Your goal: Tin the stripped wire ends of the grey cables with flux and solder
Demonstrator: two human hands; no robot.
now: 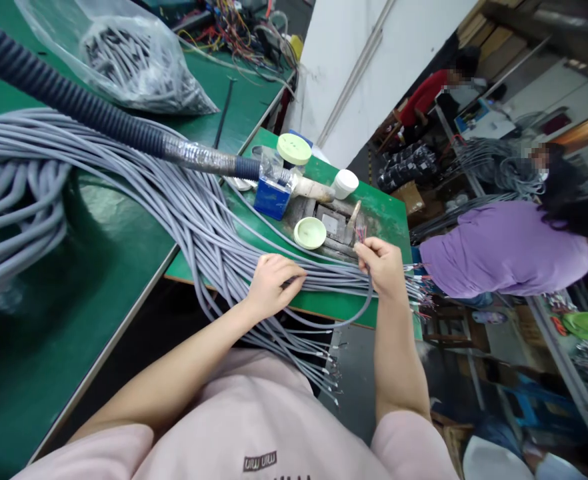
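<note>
Thin coloured wires fan out at the end of a grey cable (362,315) pinched in my right hand (381,265), beside a dark metal fixture (334,227). The cable loops down below that hand and back to the left. My left hand (274,283) rests over the bundle of grey cables (214,233), its fingers curled; what they hold, if anything, is hidden. Left of the fixture sits a small pale green dish (311,233). A beige nozzle (314,189) on a flexible black hose (99,127) points over the fixture.
Around the fixture stand a blue box (272,198), a green-lidded jar (294,149) and a white cup (345,184). A plastic bag of grey pieces (139,67) lies at the upper left. A person in purple (509,247) sits at the right. Cable ends hang over the table's front edge.
</note>
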